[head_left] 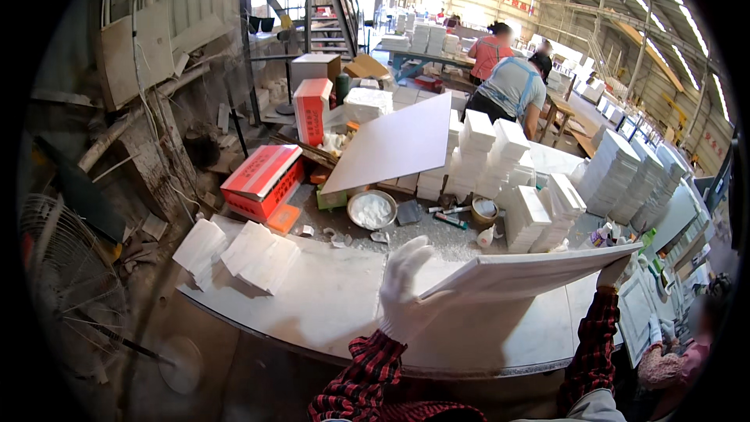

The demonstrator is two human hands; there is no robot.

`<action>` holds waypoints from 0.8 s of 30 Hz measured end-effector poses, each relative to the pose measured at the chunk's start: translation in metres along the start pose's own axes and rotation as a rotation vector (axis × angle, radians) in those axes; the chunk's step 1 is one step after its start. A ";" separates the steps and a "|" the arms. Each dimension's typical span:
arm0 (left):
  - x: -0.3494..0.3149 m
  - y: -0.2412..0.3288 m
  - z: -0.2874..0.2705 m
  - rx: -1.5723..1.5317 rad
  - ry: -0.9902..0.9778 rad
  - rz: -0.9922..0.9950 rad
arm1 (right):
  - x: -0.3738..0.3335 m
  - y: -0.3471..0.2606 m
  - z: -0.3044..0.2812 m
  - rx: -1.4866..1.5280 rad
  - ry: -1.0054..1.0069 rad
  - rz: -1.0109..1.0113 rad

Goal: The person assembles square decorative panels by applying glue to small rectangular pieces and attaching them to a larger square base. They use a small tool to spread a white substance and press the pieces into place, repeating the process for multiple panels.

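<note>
Holding a white panel (531, 270) level above the counter (328, 305): left hand (405, 289), gloved, fingers wrapped on its edge; right hand (613, 272) clasps the far end. Stacked white blocks (539, 215) behind.

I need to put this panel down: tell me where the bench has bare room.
The bench is bare between the small stacks of white pieces on its left and the left hand, and under the white panel. Farther back it is crowded: a bowl of white powder, tubes and tall stacks of white blocks.
</note>
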State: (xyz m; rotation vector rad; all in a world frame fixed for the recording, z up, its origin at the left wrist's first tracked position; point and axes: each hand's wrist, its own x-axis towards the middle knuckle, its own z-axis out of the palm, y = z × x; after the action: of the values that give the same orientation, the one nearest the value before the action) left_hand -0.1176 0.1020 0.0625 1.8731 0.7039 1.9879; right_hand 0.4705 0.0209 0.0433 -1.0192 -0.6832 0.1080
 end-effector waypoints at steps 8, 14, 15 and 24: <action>-0.045 -0.017 0.026 -0.632 -0.277 -0.619 | -0.068 -0.047 0.071 -0.769 -0.025 -0.715; 0.019 0.066 -0.010 -0.265 -0.371 -0.584 | -0.074 -0.047 -0.033 -1.100 -0.087 -0.542; 0.022 0.075 -0.018 -0.228 -0.434 -0.630 | -0.086 -0.052 -0.046 -1.170 -0.092 -0.535; 0.047 0.129 -0.053 -0.298 -0.597 -0.690 | -0.188 -0.114 -0.146 -1.206 -0.113 -0.487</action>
State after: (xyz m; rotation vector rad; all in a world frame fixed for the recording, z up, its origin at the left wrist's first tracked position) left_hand -0.1610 0.0142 0.1716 1.6103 0.6910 0.9781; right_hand 0.3797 -0.2226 -0.0021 -1.9514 -1.1108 -0.7657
